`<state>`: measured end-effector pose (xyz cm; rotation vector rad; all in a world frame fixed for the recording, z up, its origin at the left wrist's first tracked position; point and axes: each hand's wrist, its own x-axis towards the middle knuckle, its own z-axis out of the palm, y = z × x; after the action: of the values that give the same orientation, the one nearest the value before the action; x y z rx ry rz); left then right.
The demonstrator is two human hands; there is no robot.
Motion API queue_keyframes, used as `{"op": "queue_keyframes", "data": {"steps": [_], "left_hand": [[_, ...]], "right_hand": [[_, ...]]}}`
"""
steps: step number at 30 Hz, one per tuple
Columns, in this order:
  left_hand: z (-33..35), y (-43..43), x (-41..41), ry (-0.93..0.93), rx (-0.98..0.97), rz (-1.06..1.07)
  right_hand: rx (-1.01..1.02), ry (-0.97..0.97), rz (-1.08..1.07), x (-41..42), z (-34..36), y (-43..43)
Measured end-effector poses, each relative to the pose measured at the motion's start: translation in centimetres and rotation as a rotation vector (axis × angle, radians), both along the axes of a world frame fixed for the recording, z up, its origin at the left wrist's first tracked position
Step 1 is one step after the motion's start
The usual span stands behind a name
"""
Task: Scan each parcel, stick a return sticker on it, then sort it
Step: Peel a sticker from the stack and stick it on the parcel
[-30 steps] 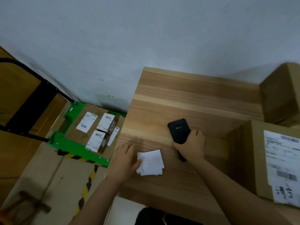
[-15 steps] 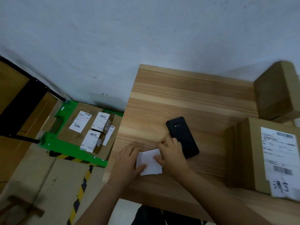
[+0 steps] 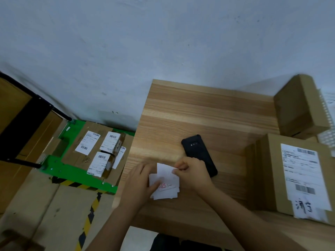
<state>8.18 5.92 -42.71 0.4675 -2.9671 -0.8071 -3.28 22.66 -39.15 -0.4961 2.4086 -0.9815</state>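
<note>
Near edge of wooden table (image 3: pixel 199 109) — small stack of white stickers (image 3: pixel 166 193), red writing showing on the exposed sheet. Left hand (image 3: pixel 139 180) lies flat against the stack's left side, thumb pressing down on it. Right hand (image 3: pixel 194 175) pinches the top sticker (image 3: pixel 165 170) by its right edge, sheet raised off the pile. Black scanner (image 3: pixel 197 151) lies on the table just behind the right hand, ungripped. Labelled parcel (image 3: pixel 272 174) sits at the table's right — more labelled boxes (image 3: pixel 101 154) on a green cart (image 3: pixel 59 171) on the floor to the left.
</note>
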Motion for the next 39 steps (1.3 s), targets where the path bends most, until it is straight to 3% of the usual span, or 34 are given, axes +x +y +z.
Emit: {"op": "queue_keyframes", "data": {"steps": [5,12,20,27,39], "left_hand": [[3.7,1.5,-2.7,0.027,0.123,0.039],[11.9,7.6,-8.6,0.295,0.467,0.113],[18.4,19.7,-14.3,0.472,0.592,0.067],[20.2,30.2,-16.6,0.492,0.654,-0.016],[22.2,39.9,-17.1,0.482,0.725,-0.032]], "right_hand": [[-0.122,0.049,-0.1,-2.0,3.9,1.6],[-0.268,0.2,-0.322,-5.6,10.4,7.0],[-0.388,0.367,-0.428,-8.8,15.9,19.1],[-0.42,0.436,-0.393,-10.4,18.8,29.9],[-0.535,0.328,-0.33,-10.3,19.4,39.3]]}}
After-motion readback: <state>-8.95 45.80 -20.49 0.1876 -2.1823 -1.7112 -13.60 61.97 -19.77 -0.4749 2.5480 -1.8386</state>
